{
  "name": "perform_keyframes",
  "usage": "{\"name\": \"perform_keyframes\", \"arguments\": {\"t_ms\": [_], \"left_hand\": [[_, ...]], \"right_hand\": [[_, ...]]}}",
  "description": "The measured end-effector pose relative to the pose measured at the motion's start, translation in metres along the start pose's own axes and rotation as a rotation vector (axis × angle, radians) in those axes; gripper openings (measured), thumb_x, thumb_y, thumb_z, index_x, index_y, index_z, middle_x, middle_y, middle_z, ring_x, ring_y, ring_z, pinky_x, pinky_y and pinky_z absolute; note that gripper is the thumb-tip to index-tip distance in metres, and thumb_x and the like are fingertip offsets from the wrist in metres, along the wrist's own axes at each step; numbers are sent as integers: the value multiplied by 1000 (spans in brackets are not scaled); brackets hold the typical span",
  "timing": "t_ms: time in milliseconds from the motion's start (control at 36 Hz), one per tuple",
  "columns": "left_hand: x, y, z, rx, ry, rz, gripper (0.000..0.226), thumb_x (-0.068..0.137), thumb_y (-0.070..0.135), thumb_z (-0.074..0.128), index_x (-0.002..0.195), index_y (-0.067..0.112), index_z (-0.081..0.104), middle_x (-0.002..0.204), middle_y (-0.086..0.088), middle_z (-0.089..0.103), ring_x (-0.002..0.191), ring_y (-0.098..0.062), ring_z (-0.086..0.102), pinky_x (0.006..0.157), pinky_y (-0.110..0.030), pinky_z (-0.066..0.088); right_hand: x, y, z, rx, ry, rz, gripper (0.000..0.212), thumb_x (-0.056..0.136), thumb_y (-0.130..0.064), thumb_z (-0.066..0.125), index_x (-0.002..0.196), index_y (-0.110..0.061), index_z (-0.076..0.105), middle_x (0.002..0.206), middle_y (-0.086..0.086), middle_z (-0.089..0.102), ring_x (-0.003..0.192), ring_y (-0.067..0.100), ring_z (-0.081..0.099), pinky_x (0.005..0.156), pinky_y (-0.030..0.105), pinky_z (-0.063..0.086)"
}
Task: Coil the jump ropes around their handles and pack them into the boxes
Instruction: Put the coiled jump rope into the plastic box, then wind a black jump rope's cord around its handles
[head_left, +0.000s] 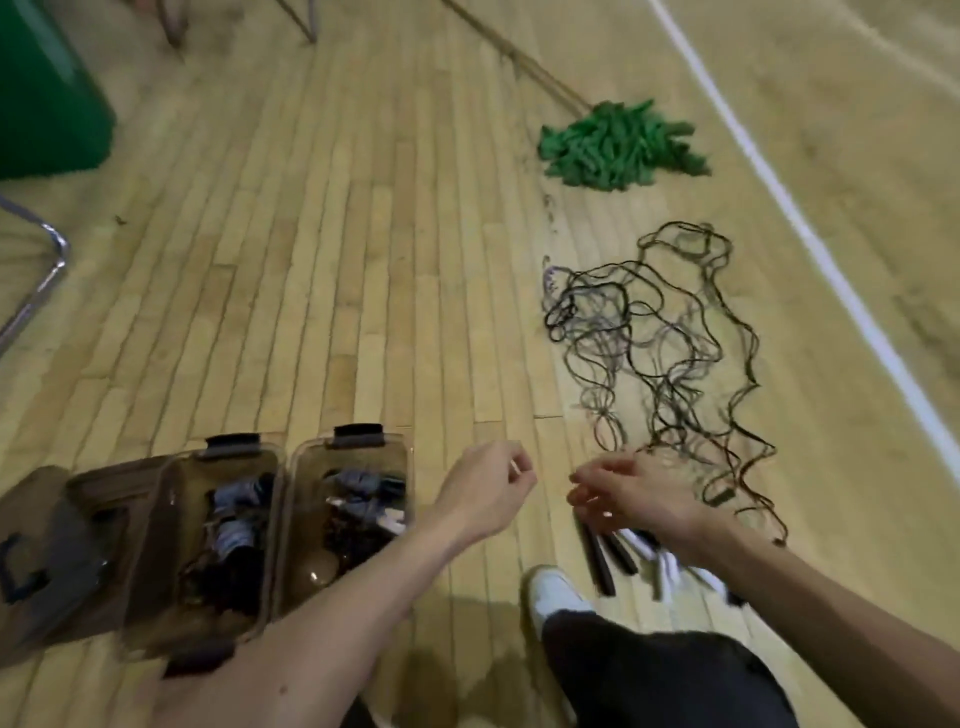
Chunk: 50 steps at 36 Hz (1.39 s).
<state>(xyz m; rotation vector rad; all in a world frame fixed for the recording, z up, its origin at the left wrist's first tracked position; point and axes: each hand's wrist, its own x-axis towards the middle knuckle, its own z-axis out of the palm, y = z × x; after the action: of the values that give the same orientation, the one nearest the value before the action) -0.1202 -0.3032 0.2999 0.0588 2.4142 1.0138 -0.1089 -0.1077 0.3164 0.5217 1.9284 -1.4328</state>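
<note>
The thin dark tangled jump ropes (660, 353) stretch away from you on the wooden floor (363, 312); their black and white handles (602, 561), too blurred to count, lie under your right hand (639, 493), the nearer one. Two clear plastic boxes (291, 499) stand left of your left hand (488, 493). Both hands are half curled; whether they hold a cord I cannot tell.

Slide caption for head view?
Left hand and right hand near tangled dark jump ropes on wooden floor, beside two clear plastic boxes.
</note>
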Motion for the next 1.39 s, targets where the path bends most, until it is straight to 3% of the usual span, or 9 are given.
{"name": "perform_keyframes", "arguments": {"t_ms": [194,306,389,528,722,917,1083,1306,1389], "left_hand": [[63,9,152,-45,-114,-239,10,95,26,62,91,19,68,94,-1,70,88,-20,65,77,-30,53],[105,-12,215,-154,-138,-426,8,94,28,64,88,22,63,91,1,68,83,-18,67,76,-33,58],[133,-25,246,-213,-137,-506,15,96,29,62,107,18,63,102,3,64,92,-15,61,79,-30,51],[176,-42,282,-303,-103,-556,18,97,28,63,112,21,56,96,6,61,85,-11,59,63,-22,39],[200,-68,312,-299,-76,-576,25,92,29,70,111,16,59,103,1,63,90,-16,56,77,-26,41],[186,-73,292,-324,-203,-552,23,94,38,61,97,16,67,88,-3,72,66,-12,63,56,-24,44],[159,-38,243,-494,-192,-495,16,86,30,63,78,17,63,70,3,58,67,-15,54,65,-29,41],[106,76,117,-872,-124,-322,10,78,7,69,75,15,73,72,1,67,72,-19,59,55,-22,44],[76,128,65,-951,-177,-248,10,80,4,70,86,10,75,90,-12,73,77,-20,64,72,-31,50]], "right_hand": [[26,156,-48,-47,182,225,13,94,-14,62,102,-16,73,90,7,75,80,20,70,74,36,62],[73,192,-53,-253,185,254,27,101,-15,53,123,-15,68,111,0,68,90,13,63,72,14,49],[114,210,-57,-388,131,274,38,102,-14,48,139,-14,58,135,4,64,119,20,61,93,22,45],[176,241,-48,-466,117,298,40,99,-26,55,137,-15,50,131,8,62,112,26,63,90,35,54],[214,255,-23,-598,25,247,68,89,-31,67,146,-10,36,140,11,49,128,28,49,101,36,44],[204,258,-19,-401,8,223,54,69,-50,60,108,-13,60,97,8,66,90,27,64,77,42,57],[155,197,-34,-338,-100,149,34,83,-7,66,112,-17,52,86,1,63,70,16,64,61,26,52],[37,52,-77,-258,-155,-83,22,87,0,54,75,-15,45,62,-3,44,52,9,41,51,23,37],[-27,-3,-97,-227,-222,-81,12,83,-3,55,79,-11,46,58,-2,45,46,9,42,46,23,38]]}}
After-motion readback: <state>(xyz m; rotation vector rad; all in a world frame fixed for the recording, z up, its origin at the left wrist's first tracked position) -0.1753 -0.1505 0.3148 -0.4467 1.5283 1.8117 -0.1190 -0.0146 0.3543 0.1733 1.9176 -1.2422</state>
